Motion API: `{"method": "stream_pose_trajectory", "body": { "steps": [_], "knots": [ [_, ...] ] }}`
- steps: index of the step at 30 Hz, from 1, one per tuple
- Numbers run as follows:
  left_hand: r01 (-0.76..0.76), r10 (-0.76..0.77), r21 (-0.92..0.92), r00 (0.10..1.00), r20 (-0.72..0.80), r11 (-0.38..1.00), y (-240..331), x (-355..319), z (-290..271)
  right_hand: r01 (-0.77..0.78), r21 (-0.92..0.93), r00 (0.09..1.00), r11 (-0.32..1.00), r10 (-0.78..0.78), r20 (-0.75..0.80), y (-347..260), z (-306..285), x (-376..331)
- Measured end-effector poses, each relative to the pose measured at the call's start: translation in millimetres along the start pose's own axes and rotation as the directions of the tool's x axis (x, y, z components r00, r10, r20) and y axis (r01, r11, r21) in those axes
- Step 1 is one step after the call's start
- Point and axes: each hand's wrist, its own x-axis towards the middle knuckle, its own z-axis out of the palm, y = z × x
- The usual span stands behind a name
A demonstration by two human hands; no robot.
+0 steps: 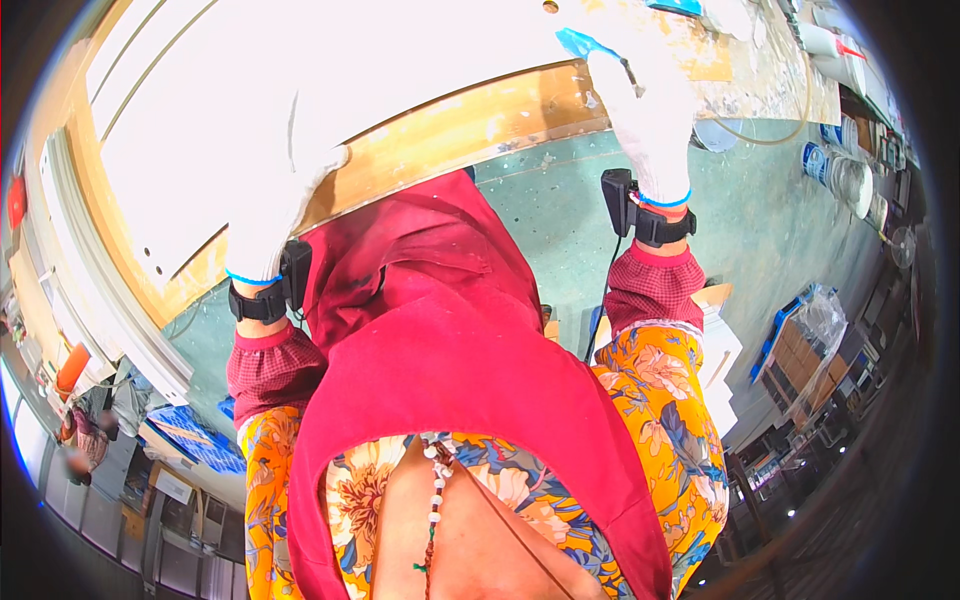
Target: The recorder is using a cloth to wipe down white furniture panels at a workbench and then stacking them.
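Observation:
My left hand (285,190), in a white glove, lies at the near edge of a large white panel (400,60). Its thumb stretches out toward the panel's wooden edge, while the other fingers wash out against the bright white. Farther right, my right hand (640,110), also gloved in white, is closed at the panel's right end. A thin blue piece (580,43) sticks out from its fingers, with a small dark, narrow part (632,78) beside it. Glare hides how the fingers wrap, and the exact kind of the blue piece cannot be made out.
A wooden edge (480,120) runs along the panel in front of my red apron (440,330). White strips (90,250) stand at the left. To the right are a stained worktop (760,90), buckets (840,178) and a plastic-wrapped stack (805,350) on the green floor (760,220).

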Motion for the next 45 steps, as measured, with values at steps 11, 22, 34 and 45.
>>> {"method": "stream_pose_trajectory", "body": {
  "steps": [11,22,34,45],
  "knots": [
    [0.005,-0.005,0.015,1.0,0.005,1.0,-9.1,-6.3,-9.3,-0.333,-0.099,0.938,0.938,0.34,0.063,-3.2,-9.9,-0.3],
    [-0.426,0.506,0.414,0.856,-0.102,0.805,-40.1,-8.7,-11.3,-0.285,0.671,0.824,0.684,0.533,-0.192,7.3,-21.3,-32.5],
    [-0.285,0.285,0.033,0.958,-0.029,0.958,-37.2,-4.3,-5.2,-0.259,0.245,0.907,0.934,0.322,-0.271,13.0,-3.8,-35.8],
    [-0.29,0.294,0.091,0.955,-0.045,0.953,-32.0,-4.9,-6.3,-0.2,0.13,0.959,0.971,0.221,-0.176,1.7,-5.6,-24.7]
  ]
}}
